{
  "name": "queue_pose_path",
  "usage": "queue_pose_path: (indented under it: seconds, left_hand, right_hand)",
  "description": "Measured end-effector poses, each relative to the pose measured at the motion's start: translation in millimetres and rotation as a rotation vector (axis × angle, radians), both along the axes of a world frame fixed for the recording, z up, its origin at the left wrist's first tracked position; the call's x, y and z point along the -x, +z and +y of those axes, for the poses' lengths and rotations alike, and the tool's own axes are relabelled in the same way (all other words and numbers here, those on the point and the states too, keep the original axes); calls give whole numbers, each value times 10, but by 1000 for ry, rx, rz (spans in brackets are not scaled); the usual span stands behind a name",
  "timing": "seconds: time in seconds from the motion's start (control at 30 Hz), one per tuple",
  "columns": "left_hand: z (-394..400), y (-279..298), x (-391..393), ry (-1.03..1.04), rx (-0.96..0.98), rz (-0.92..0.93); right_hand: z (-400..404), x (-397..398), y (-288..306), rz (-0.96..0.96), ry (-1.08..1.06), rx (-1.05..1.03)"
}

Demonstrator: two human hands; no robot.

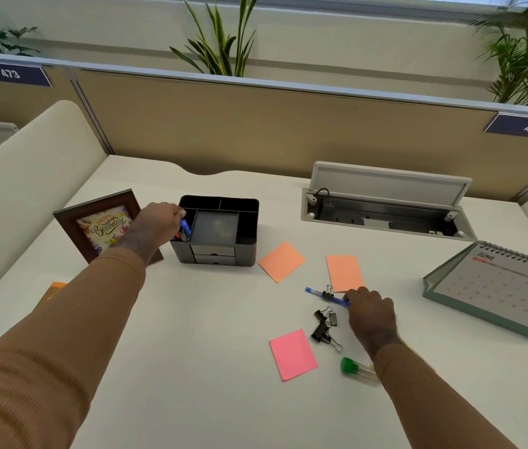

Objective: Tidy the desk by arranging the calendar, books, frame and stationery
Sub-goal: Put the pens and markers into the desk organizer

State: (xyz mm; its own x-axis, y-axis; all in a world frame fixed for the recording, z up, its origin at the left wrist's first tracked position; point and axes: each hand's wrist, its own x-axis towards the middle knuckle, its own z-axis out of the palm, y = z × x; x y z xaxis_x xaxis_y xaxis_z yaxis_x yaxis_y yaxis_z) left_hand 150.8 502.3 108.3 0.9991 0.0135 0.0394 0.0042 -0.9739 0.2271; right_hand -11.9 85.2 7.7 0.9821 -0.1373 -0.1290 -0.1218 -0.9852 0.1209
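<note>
Half of the blue pen (327, 295) is hidden under the right hand (371, 314), whose curled fingers pinch it; its long axis runs toward the desk's (191, 351) left edge. Markers (183, 231) in the organizer (220, 234) are gripped by the left hand (155, 225).

Hands (371, 314) at organizer (223, 234), pen (326, 295)

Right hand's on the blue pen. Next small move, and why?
Probably lift the blue pen clear and carry it to the organizer. The right hand grips its near end, but a binder clip sits against the barrel and may drag along. The left hand is at the organizer's left compartment, where other pens stand, so that slot looks like the destination.
</note>
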Motion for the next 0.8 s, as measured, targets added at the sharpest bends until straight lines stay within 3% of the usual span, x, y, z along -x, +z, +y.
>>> queue_pose_path:
  seconds: [0.17,0.43,0.6,0.8]
  left_hand:
    - [-8,3,32,-7,-2,-9]
    - [-6,49,104,40,76,-40]
    - [-7,96,139,54,139,-49]
    - [-200,243,324,74,52,-276]
  right_hand:
    - [-93,23,25,4,-27,-88]
    - [-335,59,232,174,-130,-489]
    - [-456,242,668,352,-341,-1014]
    - [-344,413,906,242,-440,-1622]
